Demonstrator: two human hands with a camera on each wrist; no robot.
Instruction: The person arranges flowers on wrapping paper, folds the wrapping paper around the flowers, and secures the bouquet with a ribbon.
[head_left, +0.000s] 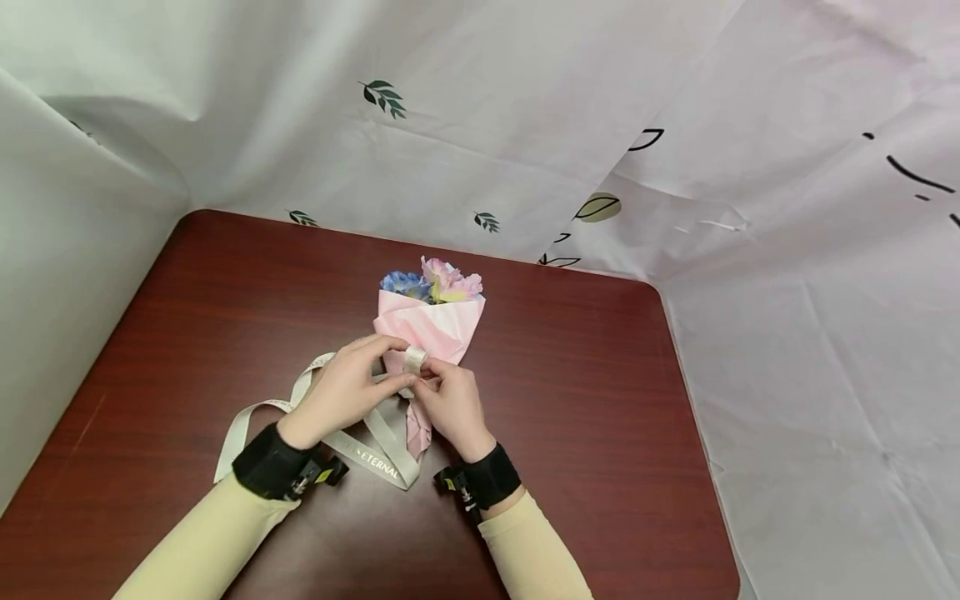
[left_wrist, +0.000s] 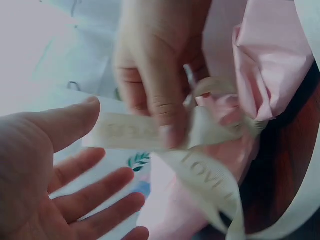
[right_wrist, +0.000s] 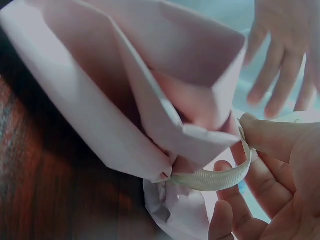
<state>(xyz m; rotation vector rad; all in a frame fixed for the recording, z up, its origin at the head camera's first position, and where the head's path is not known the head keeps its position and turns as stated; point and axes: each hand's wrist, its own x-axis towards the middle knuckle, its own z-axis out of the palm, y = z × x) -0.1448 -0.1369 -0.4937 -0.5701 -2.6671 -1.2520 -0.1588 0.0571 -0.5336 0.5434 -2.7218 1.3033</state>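
Note:
A small bouquet lies on the dark red table, wrapped in pink paper, with a blue flower and a pink flower at its top. Cream ribbon with printed letters goes around the narrow gathered part of the wrap. My right hand pinches the ribbon between thumb and fingers, close over the paper. In the left wrist view, a short ribbon end sticks out from that pinch toward my left hand. The left fingers are spread and relaxed beside this end, holding nothing.
Long loops of the ribbon trail over the table to the left of the bouquet, under and beside the left forearm. White cloth with leaf prints hangs behind the table and along its sides. Black bands with small cameras wrap both wrists.

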